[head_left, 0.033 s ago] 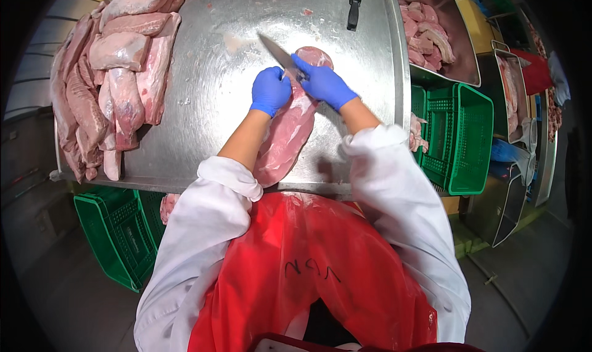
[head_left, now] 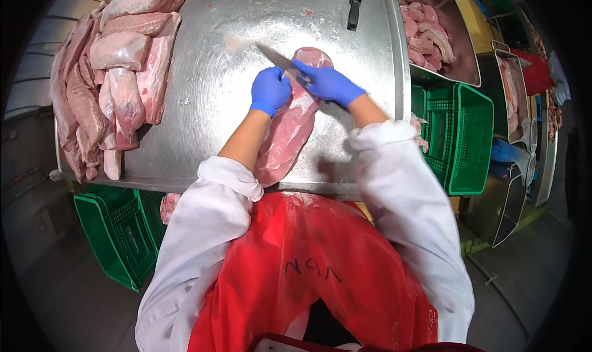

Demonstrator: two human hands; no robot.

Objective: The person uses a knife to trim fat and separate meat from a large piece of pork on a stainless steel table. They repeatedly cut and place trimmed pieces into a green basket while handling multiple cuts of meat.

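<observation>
Knife [head_left: 274,56] (right grip [head_left: 330,84]) sits well inside table edges [head_left: 402,74].

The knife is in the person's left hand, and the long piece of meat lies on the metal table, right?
Not quite: the head view shows the knife in the right hand, not the left hand. The long piece of meat does lie on the metal table.
</observation>
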